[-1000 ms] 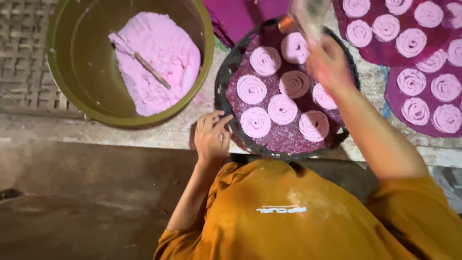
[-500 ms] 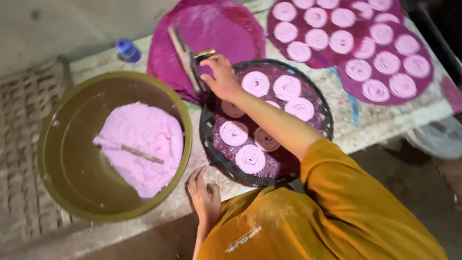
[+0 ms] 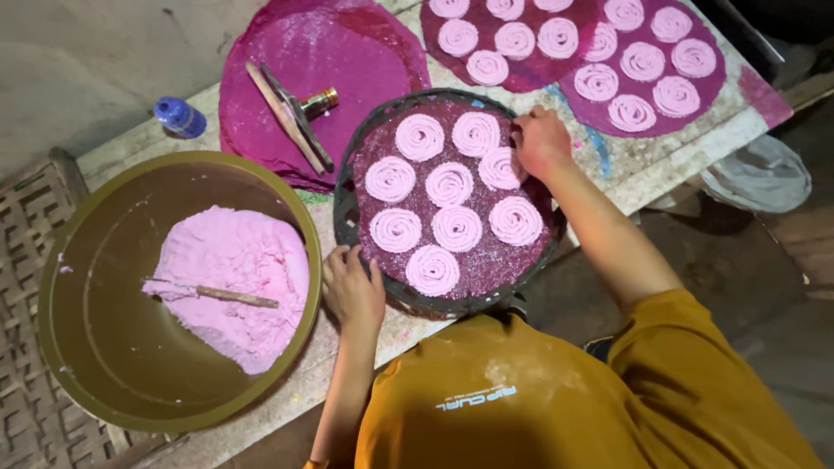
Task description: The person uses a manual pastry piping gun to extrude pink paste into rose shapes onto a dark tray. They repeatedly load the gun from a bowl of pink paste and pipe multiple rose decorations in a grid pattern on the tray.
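Gripping round woven tray (image 3: pixel 365 165) w/ hands

Top spirals on the far mats (image 3: pixel 556 52) cut off by the upper edge. Near rim of the round tray (image 3: pixel 452 306) hidden behind the orange shirt (image 3: pixel 556 408); shirt itself cropped at the bottom. Fingertips of the right hand (image 3: pixel 540 141) tucked against a pink spiral (image 3: pixel 501 168), grip impossible to judge. Left hand (image 3: pixel 352 287) over the tray's rim, fingers curled, contact underneath unseen. Stick (image 3: pixel 213 293) partly sunk in pink dough (image 3: pixel 230 282). Bowl (image 3: pixel 95 365) and woven mat (image 3: pixel 35 417) clipped at bottom left. Grey bag (image 3: pixel 760 174) indistinct in shadow.
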